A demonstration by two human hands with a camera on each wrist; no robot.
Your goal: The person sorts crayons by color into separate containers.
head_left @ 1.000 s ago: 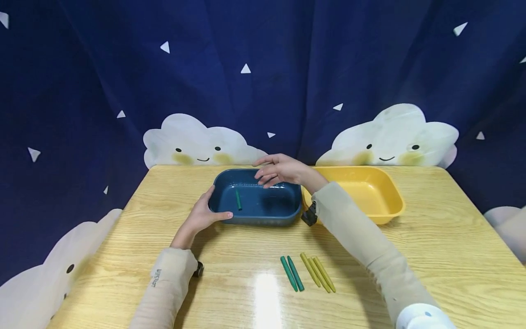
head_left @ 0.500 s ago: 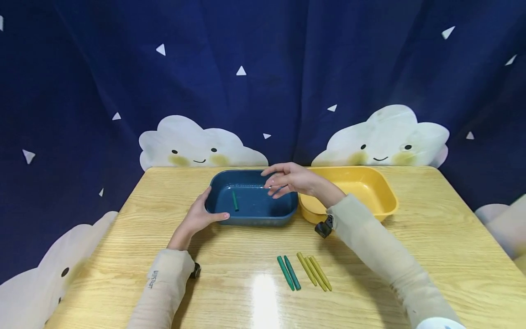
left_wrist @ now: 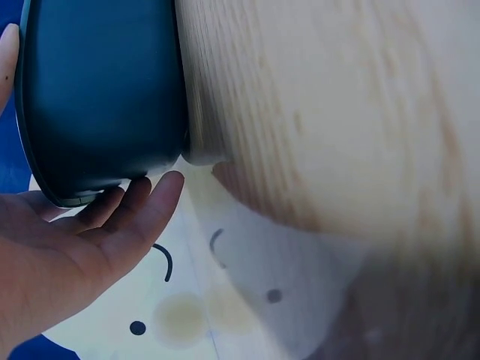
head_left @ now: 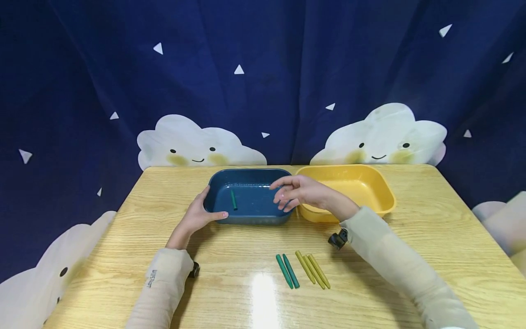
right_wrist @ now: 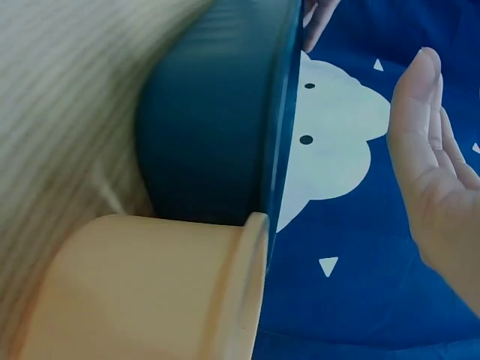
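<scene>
Left hand (head_left: pixel 198 214) grips the left end of the blue tub (head_left: pixel 255 219), thumb over the front rim, fingers along the outside wall; right hand (head_left: pixel 306 189) above its right end, fingers loosely bent and spread, nothing held. Tub: smooth, glossy, looks plastic, rounded corners; one slim green crayon (head_left: pixel 234 200) lies inside, left part. Yellow tub (head_left: pixel 363 194), same shape, just beside it. In front, two green crayons (head_left: pixel 285 272) and three yellow crayons (head_left: pixel 314 272), tapered sticks, on wood-grain worktop (head_left: pixel 226 283). Beige left sleeve (head_left: pixel 162 288) has dark lettering (head_left: pixel 151 278), unreadable. Navy curtain (head_left: pixel 263 91) behind, cloud print.
</scene>
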